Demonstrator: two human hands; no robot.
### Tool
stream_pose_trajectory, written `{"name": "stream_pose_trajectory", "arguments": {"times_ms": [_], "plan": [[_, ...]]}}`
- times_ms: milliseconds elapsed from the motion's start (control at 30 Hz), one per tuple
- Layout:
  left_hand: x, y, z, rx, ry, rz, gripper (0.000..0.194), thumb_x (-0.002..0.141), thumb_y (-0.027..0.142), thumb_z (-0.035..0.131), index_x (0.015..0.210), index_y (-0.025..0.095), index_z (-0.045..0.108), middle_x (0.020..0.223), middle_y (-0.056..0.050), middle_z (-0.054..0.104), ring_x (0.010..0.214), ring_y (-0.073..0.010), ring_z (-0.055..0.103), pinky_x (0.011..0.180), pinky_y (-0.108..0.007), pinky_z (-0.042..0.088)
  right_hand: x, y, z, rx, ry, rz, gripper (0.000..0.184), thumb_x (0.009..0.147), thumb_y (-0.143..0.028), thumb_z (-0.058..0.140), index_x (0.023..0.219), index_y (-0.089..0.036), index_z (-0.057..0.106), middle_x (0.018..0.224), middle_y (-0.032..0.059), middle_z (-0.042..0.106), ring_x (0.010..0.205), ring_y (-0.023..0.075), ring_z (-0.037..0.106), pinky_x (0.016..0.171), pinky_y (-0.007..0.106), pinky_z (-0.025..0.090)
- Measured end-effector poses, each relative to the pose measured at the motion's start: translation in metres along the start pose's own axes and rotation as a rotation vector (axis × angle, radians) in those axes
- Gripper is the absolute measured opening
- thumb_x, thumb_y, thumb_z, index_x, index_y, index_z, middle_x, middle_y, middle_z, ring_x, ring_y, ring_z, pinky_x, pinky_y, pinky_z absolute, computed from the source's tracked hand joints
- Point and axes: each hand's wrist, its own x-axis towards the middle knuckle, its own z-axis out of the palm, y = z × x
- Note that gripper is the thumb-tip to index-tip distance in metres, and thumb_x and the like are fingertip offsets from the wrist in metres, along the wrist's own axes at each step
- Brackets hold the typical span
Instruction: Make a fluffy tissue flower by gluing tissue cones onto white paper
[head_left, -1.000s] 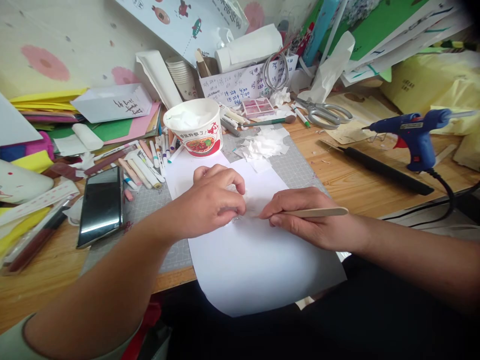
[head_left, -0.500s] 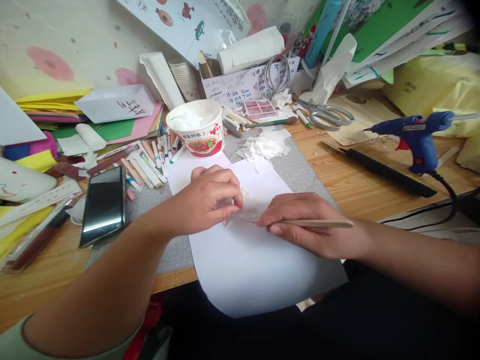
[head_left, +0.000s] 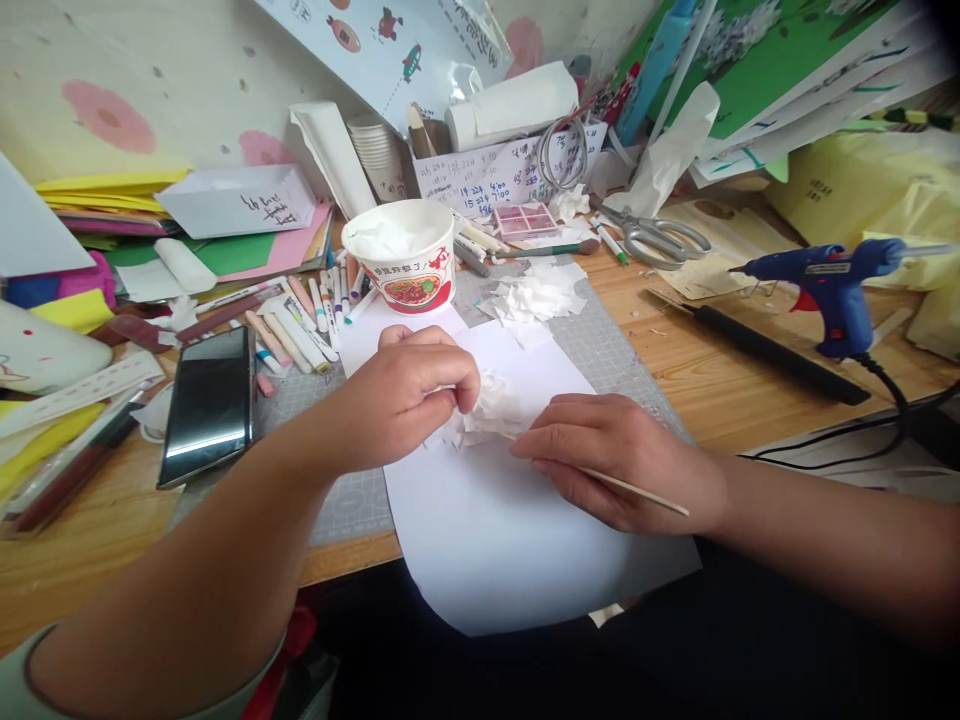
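Observation:
My left hand (head_left: 416,400) is closed, thumb and forefinger pinched at the edge of crumpled white tissue paper (head_left: 491,405). That tissue lies on a large white sheet of paper (head_left: 517,540), partly hidden behind the fingers. In my right hand (head_left: 611,450) is a thin wooden craft stick (head_left: 641,490), seen nearly edge-on, its back end pointing down to the right. The stick's front end is covered by the fingers, beside the tissue's right side. Beyond the hands lies a heap of torn white tissue pieces (head_left: 534,295).
Behind the sheet stands a paper bowl (head_left: 405,265) with white stuff inside. Markers (head_left: 300,335) and a phone (head_left: 208,405) lie to the left. At the right are scissors (head_left: 660,238), a black-handled tool (head_left: 780,350) and a blue glue gun (head_left: 836,285) with its cable.
The craft stick has turned from flat-side view to nearly edge-on, its back end lower. My left hand has shifted slightly left, and more of the tissue shows between the hands.

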Motion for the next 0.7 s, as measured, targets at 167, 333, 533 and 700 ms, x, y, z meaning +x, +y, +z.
{"name": "stream_pose_trajectory", "arguments": {"times_ms": [167, 333, 533, 700], "plan": [[-0.001, 0.002, 0.000, -0.038, -0.009, -0.001, 0.022, 0.086, 0.009, 0.040, 0.076, 0.020, 0.055, 0.073, 0.007, 0.058, 0.079, -0.0129, 0.054, 0.087, -0.035, 0.025, -0.003, 0.004, -0.001, 0.035, 0.042, 0.027, 0.020, 0.095, -0.014, 0.047, 0.102, -0.011, 0.065, 0.081, 0.0099, 0.069, 0.070, 0.0160, 0.060, 0.063, 0.027, 0.048], [-0.001, 0.003, 0.004, -0.007, 0.023, -0.010, 0.022, 0.087, 0.011, 0.042, 0.085, 0.021, 0.061, 0.075, 0.005, 0.060, 0.077, -0.0133, 0.055, 0.086, -0.036, 0.028, -0.005, 0.008, 0.000, 0.110, 0.105, 0.124, 0.017, 0.094, -0.015, 0.050, 0.102, -0.014, 0.065, 0.082, 0.0075, 0.070, 0.071, 0.0145, 0.064, 0.065, 0.026, 0.050], [0.002, 0.003, 0.008, 0.046, 0.050, 0.000, 0.018, 0.084, 0.012, 0.046, 0.083, 0.022, 0.062, 0.078, 0.005, 0.063, 0.080, -0.0138, 0.056, 0.085, -0.036, 0.030, -0.005, 0.010, -0.002, 0.227, 0.121, 0.278, 0.016, 0.093, -0.017, 0.054, 0.099, -0.017, 0.068, 0.085, 0.0054, 0.073, 0.071, 0.0139, 0.066, 0.063, 0.025, 0.050], [0.001, 0.003, 0.007, 0.054, 0.026, 0.001, 0.019, 0.085, 0.013, 0.048, 0.083, 0.023, 0.064, 0.077, 0.005, 0.065, 0.084, -0.0147, 0.057, 0.086, -0.036, 0.030, -0.001, 0.010, -0.006, 0.409, 0.135, 0.482, 0.016, 0.091, -0.022, 0.055, 0.091, -0.016, 0.071, 0.077, 0.0039, 0.072, 0.068, 0.0128, 0.065, 0.061, 0.023, 0.050]]}}
